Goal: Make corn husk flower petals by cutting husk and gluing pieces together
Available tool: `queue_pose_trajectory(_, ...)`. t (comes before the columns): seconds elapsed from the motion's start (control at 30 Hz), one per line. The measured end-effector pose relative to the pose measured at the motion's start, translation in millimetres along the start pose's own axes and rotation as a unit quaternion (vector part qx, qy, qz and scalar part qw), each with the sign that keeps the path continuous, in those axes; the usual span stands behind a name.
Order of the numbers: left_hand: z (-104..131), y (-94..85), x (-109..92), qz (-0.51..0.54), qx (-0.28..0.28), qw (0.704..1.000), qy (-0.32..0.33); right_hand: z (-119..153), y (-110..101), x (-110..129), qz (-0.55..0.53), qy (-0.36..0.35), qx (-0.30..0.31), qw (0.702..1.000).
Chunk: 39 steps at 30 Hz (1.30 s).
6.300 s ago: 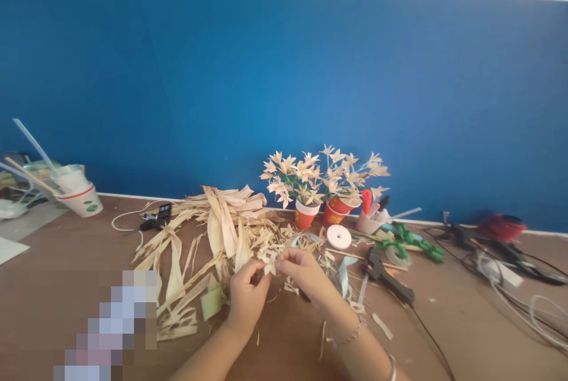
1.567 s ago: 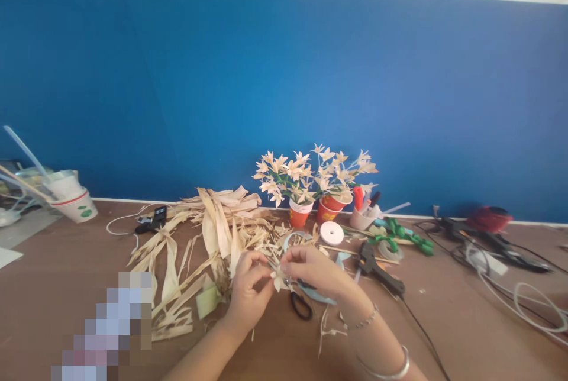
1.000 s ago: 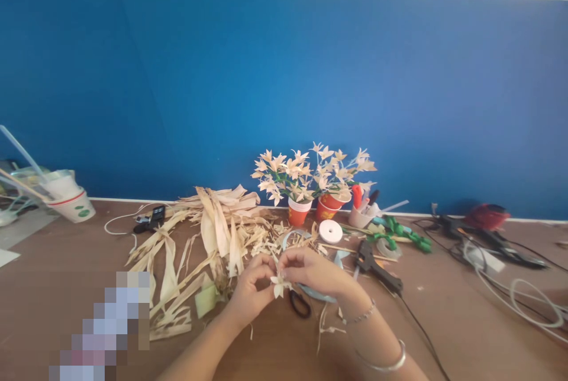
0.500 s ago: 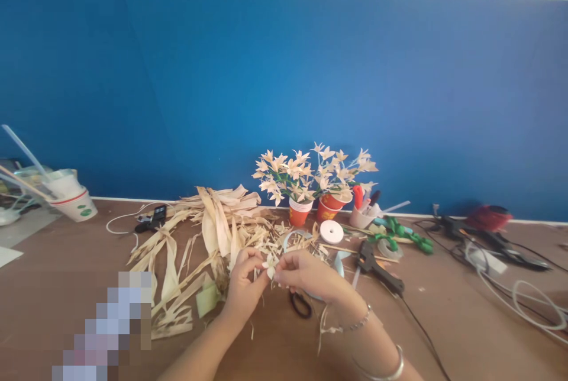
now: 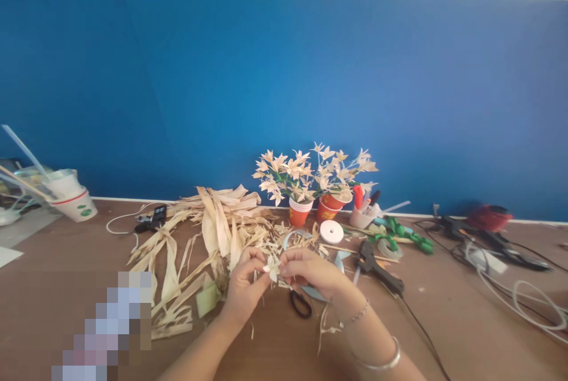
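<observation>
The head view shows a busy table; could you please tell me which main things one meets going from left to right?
White cup with green print, small black device, green piece, left hand, pale flower, right hand, black glue gun, red object.

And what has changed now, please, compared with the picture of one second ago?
The pale flower, hanging petals-down then, has moved up and turned toward the camera. The left hand and right hand still hold it. The glue gun and white roll stayed put.
</observation>
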<state>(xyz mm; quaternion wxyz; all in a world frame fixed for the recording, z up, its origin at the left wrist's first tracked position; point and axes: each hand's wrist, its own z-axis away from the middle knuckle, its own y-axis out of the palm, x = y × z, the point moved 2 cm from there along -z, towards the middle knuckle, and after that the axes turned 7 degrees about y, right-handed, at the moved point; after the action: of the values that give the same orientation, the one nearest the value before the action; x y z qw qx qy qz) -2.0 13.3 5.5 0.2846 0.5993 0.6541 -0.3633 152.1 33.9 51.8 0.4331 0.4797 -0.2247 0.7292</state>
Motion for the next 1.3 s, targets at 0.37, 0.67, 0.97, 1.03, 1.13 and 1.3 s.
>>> queue_pose_trajectory(0.37,-1,0.0,-7,-0.062,-0.019,0.997,0.050,8,7,7,0.143,-0.028,-0.091,0.985)
queue_pose_trajectory(0.67,1,1.0,-4,0.027,0.036,0.999,0.010,-2,-5,-4,0.011,-0.002,0.047,0.999)
queue_pose_trajectory(0.97,3,2.7,-5,0.048,0.024,0.998,0.010,-1,0,-3,-0.027,0.034,0.027,0.999)
queue_pose_trajectory(1.03,3,3.1,-5,0.048,0.018,0.999,0.014,-2,1,-3,-0.028,0.035,0.014,0.999)
queue_pose_trajectory(1.13,3,3.4,-3,0.046,0.018,0.999,0.019,-3,1,-3,-0.023,0.030,0.006,0.999)
queue_pose_trajectory(1.3,4,2.8,-5,0.027,0.011,0.999,0.029,-4,2,-4,-0.019,0.022,0.001,1.000)
